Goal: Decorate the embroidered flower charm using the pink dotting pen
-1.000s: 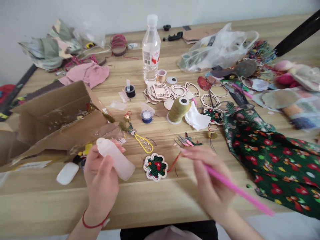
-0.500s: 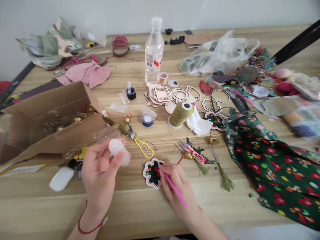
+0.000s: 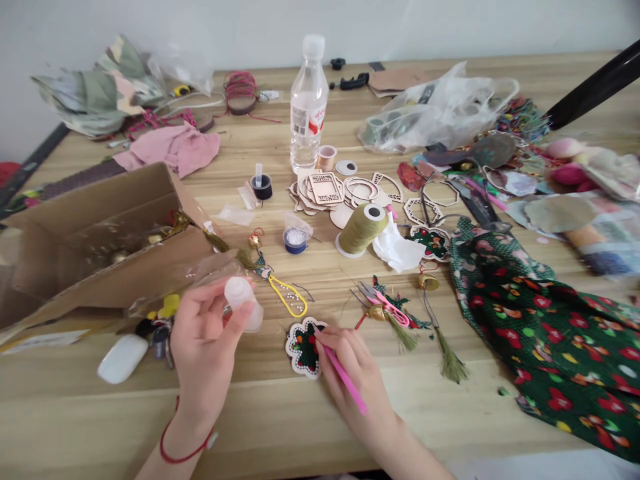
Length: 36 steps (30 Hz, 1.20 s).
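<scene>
My left hand [image 3: 205, 347] is closed round a small translucent white squeeze bottle [image 3: 243, 302], held just above the wooden table [image 3: 280, 413]. My right hand [image 3: 357, 377] pinches a thin pink tool [image 3: 345, 379] like a pen. Its tip rests on a clover-shaped ornament [image 3: 303, 347] with green floral cloth and a white beaded rim, lying flat on the table between my hands. A red cord circles my left wrist.
An open cardboard box [image 3: 95, 240] sits at the left, a white oval lump [image 3: 123, 358] beside it. A water bottle [image 3: 307, 100], olive thread spool [image 3: 361, 229], wooden cutouts [image 3: 345, 190], tassels with bells [image 3: 400, 317], green floral fabric [image 3: 545, 320] and a plastic bag [image 3: 435, 107] crowd the table.
My right hand has moved left and down, bringing the pink tool's tip onto the clover ornament. The squeeze bottle in my left hand has turned more end-on.
</scene>
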{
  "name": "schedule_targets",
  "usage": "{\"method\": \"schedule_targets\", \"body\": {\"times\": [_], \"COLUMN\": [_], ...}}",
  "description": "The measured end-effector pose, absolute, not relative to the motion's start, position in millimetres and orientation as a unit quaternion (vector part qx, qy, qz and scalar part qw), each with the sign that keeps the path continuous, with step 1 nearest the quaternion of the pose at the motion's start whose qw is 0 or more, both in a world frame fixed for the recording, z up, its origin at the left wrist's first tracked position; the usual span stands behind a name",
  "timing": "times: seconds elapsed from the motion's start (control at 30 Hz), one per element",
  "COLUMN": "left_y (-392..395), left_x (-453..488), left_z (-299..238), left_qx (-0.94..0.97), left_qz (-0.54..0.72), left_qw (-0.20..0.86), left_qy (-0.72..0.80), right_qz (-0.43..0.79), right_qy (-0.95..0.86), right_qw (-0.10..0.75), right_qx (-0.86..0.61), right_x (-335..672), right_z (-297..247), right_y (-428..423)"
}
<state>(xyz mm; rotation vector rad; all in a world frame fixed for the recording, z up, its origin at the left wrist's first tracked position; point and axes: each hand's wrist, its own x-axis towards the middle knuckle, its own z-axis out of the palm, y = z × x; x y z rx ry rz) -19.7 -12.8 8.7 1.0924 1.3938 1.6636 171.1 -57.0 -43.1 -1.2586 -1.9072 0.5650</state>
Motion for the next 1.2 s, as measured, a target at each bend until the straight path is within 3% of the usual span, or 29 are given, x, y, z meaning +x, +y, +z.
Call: {"method": "schedule_targets", "body": {"times": [0.67, 0.87, 1.2], "left_y": [-7, -14, -47], "left_x": [-17, -28, -45], "left_z": [4, 17, 6], "left_qx": [0.434, 0.501, 0.546], "left_qz": [0.561, 0.464, 0.428], "left_qw": [0.372, 0.368, 0.242], "left_qy": [0.599, 0.631, 0.679], "right_qz": [0.259, 0.253, 0.257], "right_qy": [-0.715, -0.712, -0.717], "right_qw": [0.438, 0.459, 0.466], "right_qx": [-0.48, -0.468, -0.45], "right_x": [175, 176, 179], "right_z": [-40, -37, -32], "right_y": [-54, -55, -59]}}
